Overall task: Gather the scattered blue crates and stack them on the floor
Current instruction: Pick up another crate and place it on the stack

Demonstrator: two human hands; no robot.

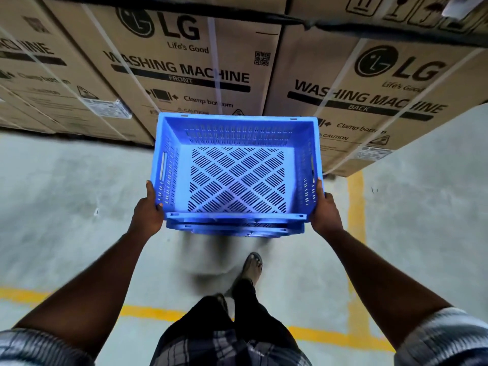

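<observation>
A wall of cardboard cartons (184, 62) printed "WASHING MACHINE" fills the top of our view. They stand side by side with white straps across their faces, and a dark gap runs above them. On the left their bottom edge meets the grey concrete floor (66, 194); the right-hand carton (383, 88) juts nearer to us than the rest. Bare floor lies open to the left of our arms and again on the far right. Yellow lines (356, 207) are painted on it: one runs away from us towards the right-hand carton, and another crosses below our arms and meets it at a corner.

We hold the blue crate (237, 180) in front of us at arm's length, off the floor, with its open top facing us and its slotted base and walls showing. In our view its far rim overlaps the foot of the cartons; we cannot tell how close it really is. A second blue rim (235, 229) shows just under the near edge, and we cannot tell what it belongs to.

Our left hand (148, 210) grips the near left corner and our right hand (326, 212) the near right corner. The fingers are wrapped round the outer walls and mostly hidden, with each thumb (151, 191) lying up the side.

One sandalled foot (252, 265) is on the floor below the crate.
</observation>
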